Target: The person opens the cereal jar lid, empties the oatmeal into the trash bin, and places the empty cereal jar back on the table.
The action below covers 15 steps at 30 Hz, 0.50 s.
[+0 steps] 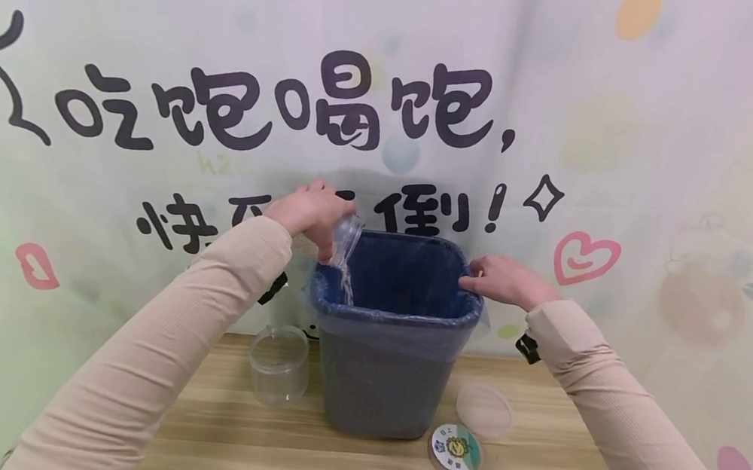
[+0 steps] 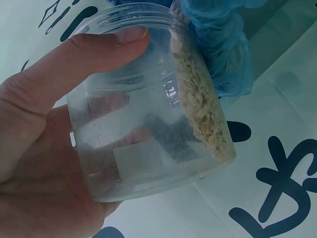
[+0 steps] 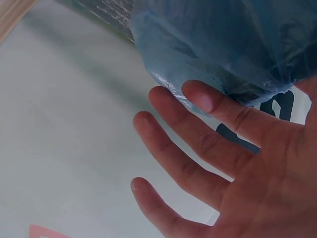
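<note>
My left hand (image 1: 314,210) grips a clear plastic jar (image 1: 349,238), tipped sideways at the left rim of a grey bin (image 1: 385,387). Pale beige flakes (image 2: 195,94) lie along the jar's lower side in the left wrist view, and some stream from its mouth into the bin. A translucent blue bag (image 1: 401,330) lines the bin and folds over its rim. At the right rim, my right hand (image 1: 508,279) holds the bagged edge. Its fingers (image 3: 183,161) spread along the outside in the right wrist view; the bag hides the thumb there.
A second clear jar (image 1: 277,377) stands on the wooden table (image 1: 227,440) left of the bin. To the right lie a translucent lid (image 1: 484,410) and a round lid with a printed label (image 1: 456,448). A printed backdrop (image 1: 661,179) rises close behind the bin.
</note>
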Each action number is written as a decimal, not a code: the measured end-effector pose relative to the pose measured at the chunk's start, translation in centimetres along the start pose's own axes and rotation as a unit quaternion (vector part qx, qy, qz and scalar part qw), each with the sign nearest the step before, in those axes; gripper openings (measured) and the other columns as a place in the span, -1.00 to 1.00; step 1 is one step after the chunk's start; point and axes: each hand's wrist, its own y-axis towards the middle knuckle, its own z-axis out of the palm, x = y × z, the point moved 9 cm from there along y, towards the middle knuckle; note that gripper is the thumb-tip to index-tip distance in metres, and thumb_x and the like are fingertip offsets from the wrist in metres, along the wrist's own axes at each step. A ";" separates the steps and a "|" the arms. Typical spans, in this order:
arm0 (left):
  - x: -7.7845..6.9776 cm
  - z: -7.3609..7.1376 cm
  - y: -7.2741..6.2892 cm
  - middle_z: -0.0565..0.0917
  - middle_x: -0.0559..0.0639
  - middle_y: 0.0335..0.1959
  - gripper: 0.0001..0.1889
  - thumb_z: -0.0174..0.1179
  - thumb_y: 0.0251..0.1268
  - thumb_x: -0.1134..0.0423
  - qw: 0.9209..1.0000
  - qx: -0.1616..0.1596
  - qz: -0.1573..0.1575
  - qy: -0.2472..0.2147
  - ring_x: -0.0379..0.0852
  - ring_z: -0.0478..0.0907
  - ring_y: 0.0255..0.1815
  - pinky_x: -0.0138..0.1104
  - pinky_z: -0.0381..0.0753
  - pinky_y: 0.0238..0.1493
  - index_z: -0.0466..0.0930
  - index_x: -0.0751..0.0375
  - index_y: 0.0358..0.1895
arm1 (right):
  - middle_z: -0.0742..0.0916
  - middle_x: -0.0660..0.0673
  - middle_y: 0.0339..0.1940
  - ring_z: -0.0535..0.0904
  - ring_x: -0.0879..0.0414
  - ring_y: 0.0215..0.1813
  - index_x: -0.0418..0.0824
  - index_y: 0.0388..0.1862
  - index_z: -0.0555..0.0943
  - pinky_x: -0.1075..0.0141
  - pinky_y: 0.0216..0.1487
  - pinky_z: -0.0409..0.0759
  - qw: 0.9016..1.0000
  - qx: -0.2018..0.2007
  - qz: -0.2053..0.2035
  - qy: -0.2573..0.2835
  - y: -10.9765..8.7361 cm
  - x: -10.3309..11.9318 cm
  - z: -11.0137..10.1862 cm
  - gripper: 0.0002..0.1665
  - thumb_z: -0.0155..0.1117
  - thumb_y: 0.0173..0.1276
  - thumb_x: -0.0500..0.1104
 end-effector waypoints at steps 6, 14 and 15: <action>0.0 -0.1 0.1 0.31 0.30 0.28 -0.14 0.47 -0.09 0.19 1.000 0.000 -0.001 0.003 0.26 0.12 0.28 0.03 0.14 0.29 0.29 0.12 0.38 | 0.70 -0.22 -0.18 0.58 -0.08 -0.17 -0.40 -0.05 0.61 -0.01 -0.05 0.52 1.000 0.001 0.004 -0.004 0.0 -0.1 -0.1 -0.52 0.05 0.38 0.00; 0.1 0.0 0.1 0.29 0.32 0.30 -0.13 0.47 -0.07 0.19 1.000 0.003 -0.003 0.006 0.28 0.10 0.30 0.04 0.13 0.30 0.27 0.12 0.40 | 0.70 -0.19 -0.21 0.58 -0.07 -0.18 -0.38 -0.06 0.62 0.00 -0.06 0.52 1.000 0.003 0.006 -0.005 -0.1 0.0 -0.2 -0.54 0.06 0.38 -0.01; 0.0 -0.1 0.1 0.29 0.32 0.29 -0.13 0.47 -0.07 0.18 1.000 0.002 -0.003 0.005 0.28 0.11 0.30 0.04 0.13 0.30 0.27 0.12 0.40 | 0.70 -0.19 -0.21 0.58 -0.07 -0.18 -0.38 -0.06 0.61 0.00 -0.06 0.52 1.000 0.004 0.006 -0.004 0.0 -0.1 -0.1 -0.54 0.06 0.39 -0.01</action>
